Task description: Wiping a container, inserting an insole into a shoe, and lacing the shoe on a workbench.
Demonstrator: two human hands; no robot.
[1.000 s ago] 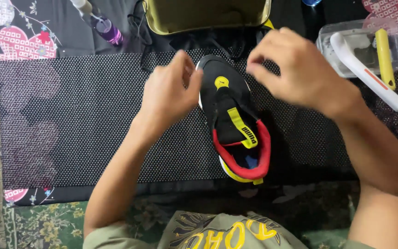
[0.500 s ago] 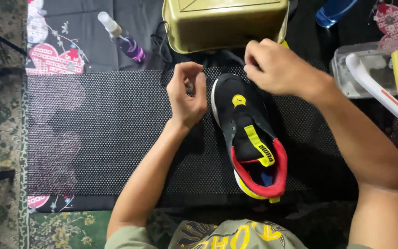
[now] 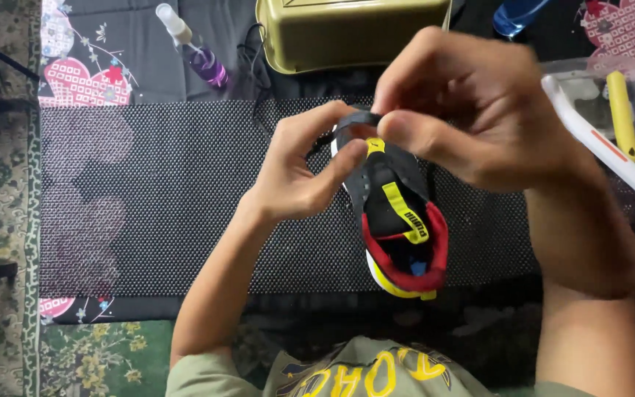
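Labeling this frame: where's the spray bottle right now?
Head view, upper left: the purple spray bottle lies tilted on the dark patterned cloth, just left of the olive-gold box, beyond the left hand.

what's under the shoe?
The shoe sits over a black dotted mat. Both hands, left hand and right hand, pinch its toe end, hiding that part and whether it touches the mat.

Black, red, yellow shoe (image 3: 398, 220)
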